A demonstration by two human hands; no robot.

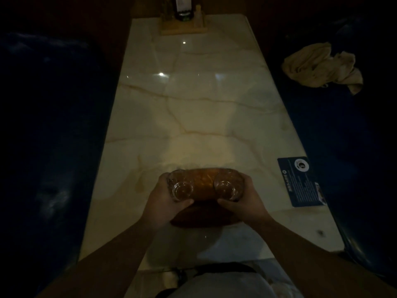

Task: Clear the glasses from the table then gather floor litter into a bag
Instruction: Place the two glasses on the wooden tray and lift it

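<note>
Left hand point(165, 203) and right hand point(242, 204) each grip 1 glass point(180, 188) over what may be a tray point(204, 220).

A dim restaurant booth: marble table point(193, 108), blue benches point(47, 125), menu stand point(182, 26), printed card point(300, 181).

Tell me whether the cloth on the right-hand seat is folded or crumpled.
Crumpled. The beige cloth lies in a loose, bunched heap on the dark blue seat, with uneven folds and one end trailing off, no neat edges.

Far-end wooden stand point(183, 29): its dark bottle point(182, 9) cut by top edge. Blue card point(300, 182) print too small to read. Both benches too dark to resolve.
</note>
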